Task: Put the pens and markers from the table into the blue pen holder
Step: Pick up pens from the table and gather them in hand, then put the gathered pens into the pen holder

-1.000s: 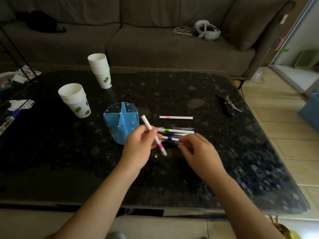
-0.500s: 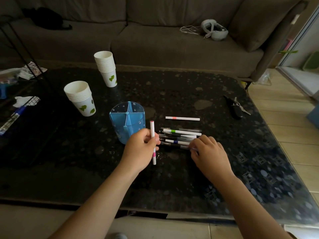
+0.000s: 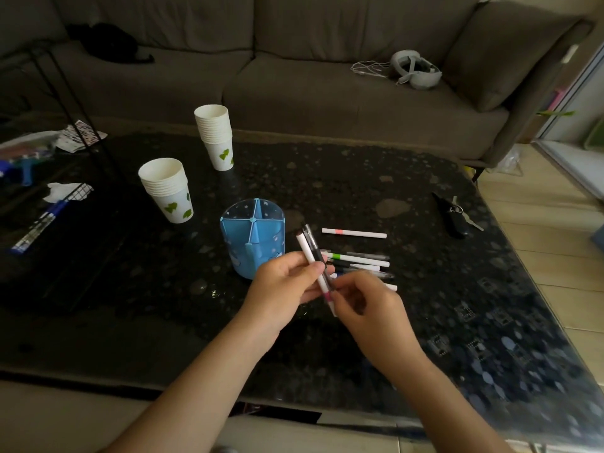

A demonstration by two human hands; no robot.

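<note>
The blue pen holder (image 3: 251, 238), split into compartments, stands on the dark table (image 3: 327, 178). Just right of it my left hand (image 3: 284, 282) grips a white marker with a pink band (image 3: 303, 247) and a black pen (image 3: 310, 238) side by side, tips tilted up toward the holder. My right hand (image 3: 369, 308) pinches the lower end of the black pen. A pile of several pens and markers (image 3: 362, 264) lies behind my hands. One white marker with an orange band (image 3: 354, 233) lies apart, farther back.
Two stacks of paper cups (image 3: 168, 191) (image 3: 215, 135) stand left of and behind the holder. Keys (image 3: 454, 217) lie at the right. A sofa with a headset (image 3: 415, 68) runs behind the table. Clutter and a blue pen (image 3: 39, 223) sit at far left.
My right hand has lifted a black pen from the pile and brought it alongside the pink-banded marker in my left hand. Both hands now meet above the table.
</note>
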